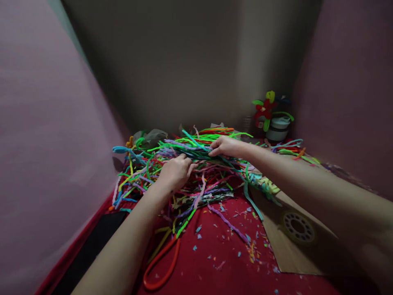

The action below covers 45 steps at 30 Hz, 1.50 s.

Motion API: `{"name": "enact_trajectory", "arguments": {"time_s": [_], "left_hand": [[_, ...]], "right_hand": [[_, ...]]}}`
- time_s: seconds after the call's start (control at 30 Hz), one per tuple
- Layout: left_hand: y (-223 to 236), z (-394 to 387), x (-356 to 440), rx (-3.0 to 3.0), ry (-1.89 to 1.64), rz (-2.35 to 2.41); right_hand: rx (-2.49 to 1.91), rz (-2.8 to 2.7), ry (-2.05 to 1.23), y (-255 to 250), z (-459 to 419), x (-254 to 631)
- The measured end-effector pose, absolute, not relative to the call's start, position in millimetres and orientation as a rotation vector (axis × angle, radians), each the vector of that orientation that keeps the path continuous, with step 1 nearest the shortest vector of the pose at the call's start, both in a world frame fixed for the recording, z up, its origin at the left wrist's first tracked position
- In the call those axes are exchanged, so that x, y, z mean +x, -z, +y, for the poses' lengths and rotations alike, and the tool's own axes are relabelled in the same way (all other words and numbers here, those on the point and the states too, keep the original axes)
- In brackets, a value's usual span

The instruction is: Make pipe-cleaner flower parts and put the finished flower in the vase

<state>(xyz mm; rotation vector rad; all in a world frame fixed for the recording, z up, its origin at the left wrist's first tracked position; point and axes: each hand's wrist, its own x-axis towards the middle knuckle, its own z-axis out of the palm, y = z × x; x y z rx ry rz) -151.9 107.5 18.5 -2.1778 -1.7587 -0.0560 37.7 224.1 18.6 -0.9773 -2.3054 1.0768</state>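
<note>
A heap of fuzzy pipe cleaners in many colours lies in front of me. My right hand is at the top of the heap, its thumb and fingers closed on dark green pipe cleaners. Lower and to the left, my left hand has its fingers curled in among the stems beside that dark green bunch. Its thumb and what lies under its palm are hidden. Bright green pipe cleaners and a turquoise one lie just behind the hands.
Coloured scraps are strewn over the red cloth. On the right, a tape roll rests on a cardboard sheet. A lidded cup and a red pipe-cleaner flower stand at the back. An orange loop lies near the front.
</note>
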Motion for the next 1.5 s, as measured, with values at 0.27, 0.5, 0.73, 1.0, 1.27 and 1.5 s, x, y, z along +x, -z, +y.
{"name": "enact_trajectory", "arguments": {"time_s": [0.27, 0.5, 0.73, 1.0, 1.27, 1.5], "left_hand": [[-12.8, 112.4, -152.0, -1.892, 0.229, -1.981], [-4.4, 116.2, -152.9, -1.95, 0.161, -1.995], [-7.1, 116.6, -152.5, -1.978, 0.172, -2.01], [3.4, 120.3, -144.0, -1.969, 0.099, -2.037], [-13.8, 116.6, -146.6, -2.006, 0.202, -2.038], [-34.2, 98.2, -138.6, -1.839, -0.078, -1.899]], "right_hand": [[-1.02, -2.256, -0.868, -20.6, 225.2, 32.1], [-1.039, -2.295, -0.779, -23.0, 222.0, 29.4], [-1.057, -2.311, -0.726, -16.2, 224.2, 27.8], [-1.037, -2.355, -0.685, -14.2, 221.8, 26.2], [-1.059, -2.37, -0.552, -10.7, 221.2, 24.3], [-1.052, -2.489, -0.381, -3.7, 215.4, 21.1]]}}
